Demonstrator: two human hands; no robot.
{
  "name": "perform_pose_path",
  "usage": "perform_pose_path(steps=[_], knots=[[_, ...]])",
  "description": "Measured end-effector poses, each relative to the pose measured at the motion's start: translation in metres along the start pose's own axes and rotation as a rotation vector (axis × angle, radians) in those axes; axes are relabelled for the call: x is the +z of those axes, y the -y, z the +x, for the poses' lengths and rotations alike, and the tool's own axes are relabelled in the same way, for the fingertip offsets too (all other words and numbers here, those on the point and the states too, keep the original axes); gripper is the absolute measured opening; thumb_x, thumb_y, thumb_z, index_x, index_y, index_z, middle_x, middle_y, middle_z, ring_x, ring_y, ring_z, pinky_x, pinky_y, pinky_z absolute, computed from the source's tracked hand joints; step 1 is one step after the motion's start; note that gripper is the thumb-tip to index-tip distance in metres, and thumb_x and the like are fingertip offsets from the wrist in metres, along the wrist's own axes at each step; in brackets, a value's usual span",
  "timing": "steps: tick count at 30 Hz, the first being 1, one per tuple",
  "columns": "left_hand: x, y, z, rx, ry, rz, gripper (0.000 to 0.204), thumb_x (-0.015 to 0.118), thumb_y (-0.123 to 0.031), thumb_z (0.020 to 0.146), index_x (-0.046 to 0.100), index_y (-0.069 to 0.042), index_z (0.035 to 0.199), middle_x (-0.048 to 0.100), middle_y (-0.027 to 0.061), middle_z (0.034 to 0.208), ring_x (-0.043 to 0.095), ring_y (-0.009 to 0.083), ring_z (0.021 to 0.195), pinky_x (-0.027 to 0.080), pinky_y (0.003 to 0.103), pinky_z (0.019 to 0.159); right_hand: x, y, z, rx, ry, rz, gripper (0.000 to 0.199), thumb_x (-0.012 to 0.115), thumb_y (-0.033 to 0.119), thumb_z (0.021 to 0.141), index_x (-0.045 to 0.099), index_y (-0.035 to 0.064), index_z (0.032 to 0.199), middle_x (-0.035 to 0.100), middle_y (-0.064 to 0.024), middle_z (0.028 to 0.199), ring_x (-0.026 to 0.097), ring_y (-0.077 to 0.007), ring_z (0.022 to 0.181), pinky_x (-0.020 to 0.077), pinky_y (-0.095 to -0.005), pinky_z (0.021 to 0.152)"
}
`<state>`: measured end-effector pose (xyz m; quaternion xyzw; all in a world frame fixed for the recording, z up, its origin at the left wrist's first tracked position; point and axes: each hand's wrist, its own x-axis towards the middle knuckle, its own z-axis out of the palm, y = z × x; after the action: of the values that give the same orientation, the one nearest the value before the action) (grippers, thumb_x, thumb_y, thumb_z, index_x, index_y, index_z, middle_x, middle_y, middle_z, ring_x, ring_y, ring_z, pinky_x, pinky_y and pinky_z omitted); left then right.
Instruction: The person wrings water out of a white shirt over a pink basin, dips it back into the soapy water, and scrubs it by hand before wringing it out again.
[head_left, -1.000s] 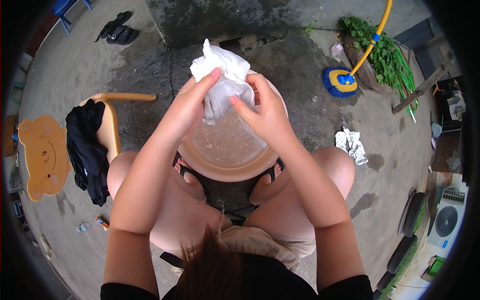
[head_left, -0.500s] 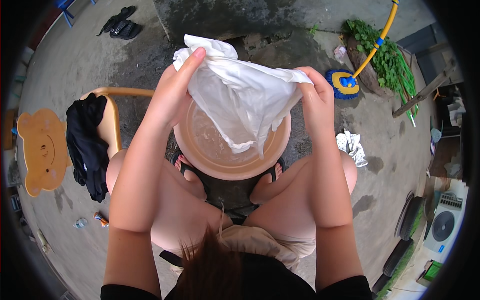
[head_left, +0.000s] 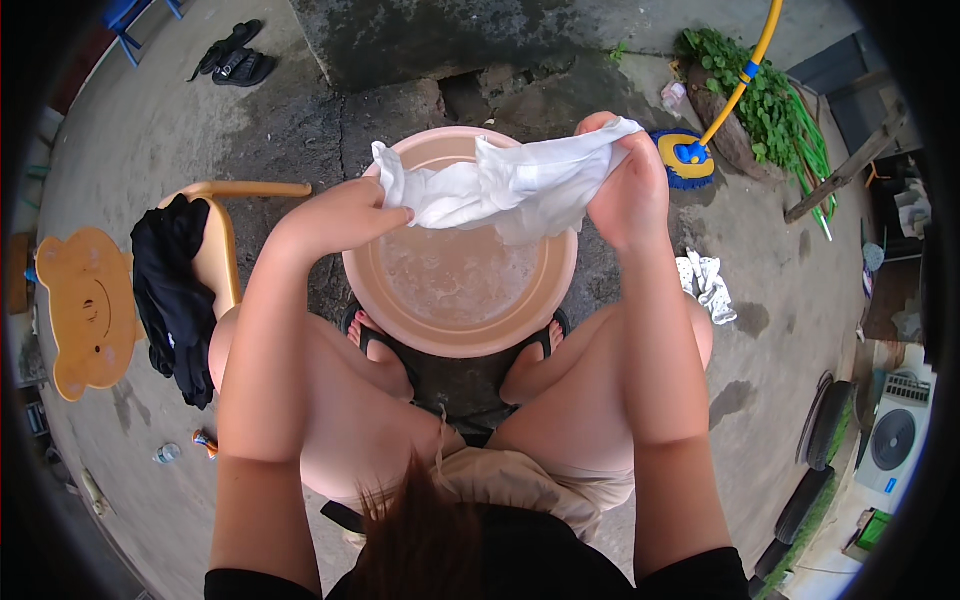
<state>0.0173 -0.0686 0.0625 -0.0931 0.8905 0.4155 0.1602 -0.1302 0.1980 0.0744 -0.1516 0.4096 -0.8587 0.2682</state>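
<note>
A wet white cloth (head_left: 505, 185) is stretched sideways above a pink plastic basin (head_left: 412, 335) of soapy water on the concrete between my feet. My left hand (head_left: 345, 212) grips the cloth's left end over the basin's left rim. My right hand (head_left: 625, 190) is closed on the right end, held a bit higher beyond the right rim. The cloth's middle sags toward the water.
A small wooden chair (head_left: 85, 310) with black clothing (head_left: 175, 290) draped on it stands at my left. A yellow and blue mop (head_left: 690, 155) and green plants (head_left: 765, 95) lie at the upper right. A crumpled white rag (head_left: 708, 285) is right of the basin, black sandals (head_left: 232, 55) at the top left.
The cloth went from a bunched wad to being spread wide; it now hangs lower, and my hands have dropped and moved further apart.
</note>
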Motion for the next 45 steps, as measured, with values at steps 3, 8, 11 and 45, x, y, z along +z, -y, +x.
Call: perform_pose_path(steps=[3, 8, 11, 45], knots=[[0.004, -0.006, 0.002, -0.18, 0.07, 0.342, 0.038, 0.058, -0.026, 0.086, 0.062, 0.006, 0.107, 0.064, 0.0187, 0.105, 0.063, 0.0293, 0.092, 0.048, 0.037, 0.083, 0.011, -0.007, 0.003, 0.055, 0.026, -0.081, 0.025, 0.041, 0.018, 0.087, 0.056, -0.0014, 0.092, 0.062, -0.0094, 0.087, 0.058, -0.0184, 0.083, 0.0448, -0.0309, 0.08], [0.019, -0.023, 0.01, 0.364, -0.297, 0.029, 0.036, 0.065, -0.018, 0.082, 0.062, 0.0, 0.113, 0.063, 0.0141, 0.112, 0.059, 0.0258, 0.105, 0.043, 0.036, 0.096, 0.024, -0.013, 0.002, 0.122, 0.185, -0.295, 0.022, 0.045, 0.013, 0.08, 0.061, -0.0017, 0.084, 0.061, -0.0071, 0.081, 0.056, -0.0145, 0.08, 0.042, -0.0264, 0.076], [0.035, -0.045, 0.013, 0.532, -0.219, -0.161, 0.037, 0.069, -0.016, 0.08, 0.062, -0.003, 0.114, 0.062, 0.0117, 0.114, 0.056, 0.0226, 0.11, 0.039, 0.035, 0.101, 0.026, -0.013, -0.001, 0.18, 0.24, -0.535, 0.021, 0.047, 0.012, 0.077, 0.063, 0.0001, 0.081, 0.061, -0.0057, 0.08, 0.056, -0.0142, 0.079, 0.0408, -0.0251, 0.075], [0.016, 0.016, 0.037, -0.41, -0.321, 0.507, 0.025, 0.057, -0.008, 0.073, 0.07, 0.0, 0.093, 0.067, 0.0221, 0.098, 0.065, 0.0344, 0.096, 0.051, 0.04, 0.084, 0.014, -0.006, -0.007, -0.115, 0.205, -1.441, 0.018, 0.062, 0.016, 0.075, 0.062, -0.0024, 0.077, 0.056, -0.0141, 0.062, 0.052, -0.0202, 0.053, 0.0436, -0.0301, 0.054]])
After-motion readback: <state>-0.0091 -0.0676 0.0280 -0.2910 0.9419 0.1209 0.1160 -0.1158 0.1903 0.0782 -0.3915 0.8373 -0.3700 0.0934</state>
